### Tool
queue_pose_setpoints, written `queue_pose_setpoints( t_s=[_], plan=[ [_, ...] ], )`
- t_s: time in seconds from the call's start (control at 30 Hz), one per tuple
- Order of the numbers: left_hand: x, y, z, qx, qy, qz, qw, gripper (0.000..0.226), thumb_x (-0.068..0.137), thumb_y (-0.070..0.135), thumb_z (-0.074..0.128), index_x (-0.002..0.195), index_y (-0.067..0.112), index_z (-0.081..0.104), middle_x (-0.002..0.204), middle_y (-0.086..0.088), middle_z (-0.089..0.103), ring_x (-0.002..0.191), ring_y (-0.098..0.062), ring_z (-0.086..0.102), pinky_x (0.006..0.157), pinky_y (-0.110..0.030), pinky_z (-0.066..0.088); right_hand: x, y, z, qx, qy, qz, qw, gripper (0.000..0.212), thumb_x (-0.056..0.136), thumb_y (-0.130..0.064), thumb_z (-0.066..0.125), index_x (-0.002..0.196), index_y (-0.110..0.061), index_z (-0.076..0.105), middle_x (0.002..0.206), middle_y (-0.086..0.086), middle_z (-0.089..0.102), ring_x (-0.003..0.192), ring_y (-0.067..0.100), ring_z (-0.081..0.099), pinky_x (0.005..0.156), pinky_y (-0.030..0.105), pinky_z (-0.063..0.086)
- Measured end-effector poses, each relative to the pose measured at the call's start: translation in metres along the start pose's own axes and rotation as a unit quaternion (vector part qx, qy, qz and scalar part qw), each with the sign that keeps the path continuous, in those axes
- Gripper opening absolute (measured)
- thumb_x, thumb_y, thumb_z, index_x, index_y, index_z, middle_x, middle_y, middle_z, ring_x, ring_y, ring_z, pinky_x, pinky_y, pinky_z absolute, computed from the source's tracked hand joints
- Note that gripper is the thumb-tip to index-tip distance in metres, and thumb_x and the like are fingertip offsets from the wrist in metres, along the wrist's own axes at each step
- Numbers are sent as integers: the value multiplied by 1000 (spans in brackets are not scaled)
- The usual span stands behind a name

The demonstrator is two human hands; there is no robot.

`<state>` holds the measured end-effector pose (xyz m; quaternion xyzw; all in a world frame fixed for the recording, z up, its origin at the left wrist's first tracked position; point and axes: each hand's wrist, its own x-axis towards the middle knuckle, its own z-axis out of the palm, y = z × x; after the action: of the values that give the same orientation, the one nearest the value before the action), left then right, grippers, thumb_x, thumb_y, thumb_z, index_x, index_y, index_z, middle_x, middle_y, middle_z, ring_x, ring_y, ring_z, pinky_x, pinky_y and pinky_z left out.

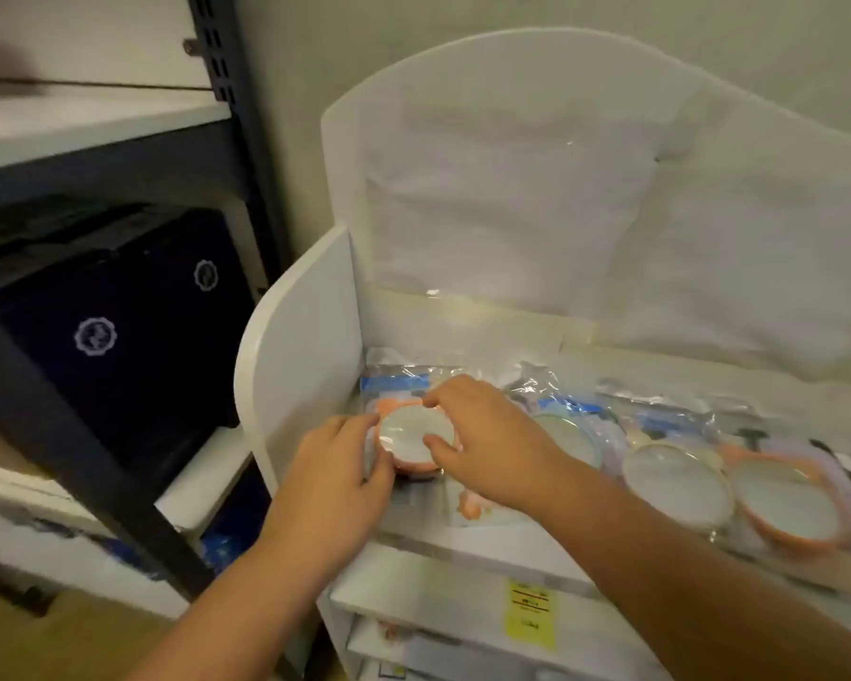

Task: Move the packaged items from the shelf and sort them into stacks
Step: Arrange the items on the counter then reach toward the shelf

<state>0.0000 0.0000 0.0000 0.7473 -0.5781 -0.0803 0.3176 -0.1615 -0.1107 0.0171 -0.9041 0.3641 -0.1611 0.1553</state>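
Gripping a round, glossy, seemingly orange-rimmed packaged bowl: left hand, right hand, white shelf

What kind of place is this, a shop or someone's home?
Probably a shop or its stockroom: a white display shelf holding plastic-packaged bowls, a yellow price label on its edge, and metal racking with dark boxes.
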Motion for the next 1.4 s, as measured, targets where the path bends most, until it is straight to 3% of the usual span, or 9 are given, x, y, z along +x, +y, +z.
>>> queue_pose_setpoints(
  t_s=[0.13,0.23,0.5,0.63,0.73,0.9,1.1,1.27,1.4],
  plan=[
    [-6,-5,15,-9,-26,-56,998,36,97,40,51,132,31,53,120,12,53,110,-6,48,88,-24,37,9,0,37,-100,-87,-93,987,39,78,-44,61,109,-21,57,113,0,56,105,23,52,84,36,46],
    [-6,-8,21,3,-24,-78,997,33,97,37,53,129,27,54,113,15,47,106,-5,46,85,-21,33,10,11,52,-104,-78,-124,984,38,74,-44,59,106,-24,53,111,-2,53,103,21,50,84,38,47],
    [1,-6,30,-8,-46,-152,987,45,99,35,49,143,28,45,140,6,47,124,-12,47,100,-31,43,3,28,59,-56,-62,-113,990,27,84,-29,55,111,-30,48,117,-8,49,102,19,51,82,43,49],
    [5,-1,33,-52,-26,-195,979,40,103,29,41,143,23,46,139,3,48,117,-12,48,93,-28,38,-1,34,52,-18,-42,-117,992,24,82,-27,52,106,-32,51,110,-12,50,94,12,49,71,26,46],
    [11,1,37,-70,-25,-229,971,43,102,39,43,142,24,45,134,3,50,110,-13,53,93,-33,45,-3,38,45,12,0,-90,996,25,84,-27,56,109,-32,55,107,-14,57,90,6,48,71,20,42],
    [21,1,43,-45,-27,-247,968,26,104,39,33,101,27,56,102,3,61,88,-10,57,73,-32,45,3,41,46,39,55,-56,996,34,81,-13,62,113,-22,63,111,-5,65,95,15,59,81,20,44],
    [26,4,45,-66,-57,-306,948,33,103,26,36,128,18,55,113,2,56,97,-19,54,87,-34,46,9,44,41,72,73,-13,995,32,90,-10,55,118,-20,65,112,-5,68,92,14,59,75,21,42],
    [33,12,49,2,-87,-306,948,57,83,56,61,124,17,51,117,-7,63,104,-28,62,86,-39,52,3,42,33,181,120,73,973,25,94,-16,51,112,-23,67,86,-3,67,73,12,61,69,30,52],
    [34,14,47,8,-95,-296,950,55,83,54,65,117,14,49,112,-7,63,105,-31,63,80,-36,49,-15,29,19,281,191,127,932,15,96,-15,59,100,-28,67,81,-3,70,78,1,62,61,10,44]
  ],
)
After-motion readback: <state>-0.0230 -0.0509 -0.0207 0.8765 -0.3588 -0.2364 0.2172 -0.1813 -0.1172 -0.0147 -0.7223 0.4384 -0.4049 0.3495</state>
